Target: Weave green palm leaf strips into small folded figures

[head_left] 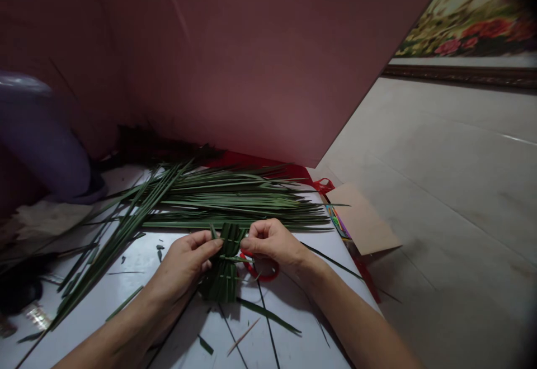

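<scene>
A small piece of folded green leaf strips (pixel 226 285), gathered at its waist and crossed by thin pale picks or stitches, hangs between my hands over the white table. My left hand (pixel 188 254) is closed on its upper left edge, thumb on top. At its upper right edge, my right hand (pixel 271 243) pinches with thumb and forefinger. A thin strip stretches from the waist toward my right hand. Partly hidden below that hand lies a red-handled pair of scissors (pixel 274 271). A wooden stick like a toothpick (pixel 243 336) and a cut leaf strip (pixel 271 317) lie nearer.
Long green leaves (pixel 235 198) are heaped across the back of the white table (pixel 319 318). A purple object (pixel 46 134) stands at left near crumpled white paper (pixel 50 218). A pink panel (pixel 251 67) rises behind. Cardboard (pixel 363 218) sits beyond the right edge.
</scene>
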Available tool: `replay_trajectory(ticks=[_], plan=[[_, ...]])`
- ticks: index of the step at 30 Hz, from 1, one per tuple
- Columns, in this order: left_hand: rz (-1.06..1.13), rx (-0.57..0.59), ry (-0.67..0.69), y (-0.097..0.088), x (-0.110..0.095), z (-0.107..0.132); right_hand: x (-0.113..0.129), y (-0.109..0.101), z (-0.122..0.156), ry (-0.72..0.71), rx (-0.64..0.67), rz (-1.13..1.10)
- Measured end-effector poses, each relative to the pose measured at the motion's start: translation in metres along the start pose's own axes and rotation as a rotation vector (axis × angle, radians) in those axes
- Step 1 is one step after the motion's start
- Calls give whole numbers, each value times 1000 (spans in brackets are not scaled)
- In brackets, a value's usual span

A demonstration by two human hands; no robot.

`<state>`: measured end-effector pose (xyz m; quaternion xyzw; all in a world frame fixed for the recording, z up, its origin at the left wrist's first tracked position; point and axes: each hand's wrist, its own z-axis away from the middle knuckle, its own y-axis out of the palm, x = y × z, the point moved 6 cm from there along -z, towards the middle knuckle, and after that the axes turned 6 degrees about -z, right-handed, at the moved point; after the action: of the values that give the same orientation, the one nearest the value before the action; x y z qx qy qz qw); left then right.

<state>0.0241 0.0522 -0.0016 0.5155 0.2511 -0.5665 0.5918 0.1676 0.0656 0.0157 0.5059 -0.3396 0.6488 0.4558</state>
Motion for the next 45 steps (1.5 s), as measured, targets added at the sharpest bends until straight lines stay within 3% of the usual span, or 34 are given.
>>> replay_trajectory(ticks=[14,21,26,33,40,45], plan=[[-70,23,2,1,0,4,1,7,-1,-28,30,-67],[-82,-48,42,-6,1,0,-1,6,-2,-46,45,-125],[-57,-28,9,-3,1,0,-3,3,-4,-64,16,-105],[-9,-58,4,-4,-3,3,-3,8,-4,-58,84,-227],[-56,-61,17,-6,0,1,-6,9,-3,-21,17,-93],[-69,-91,34,-8,2,-2,-11,10,-5,-18,-13,-115]])
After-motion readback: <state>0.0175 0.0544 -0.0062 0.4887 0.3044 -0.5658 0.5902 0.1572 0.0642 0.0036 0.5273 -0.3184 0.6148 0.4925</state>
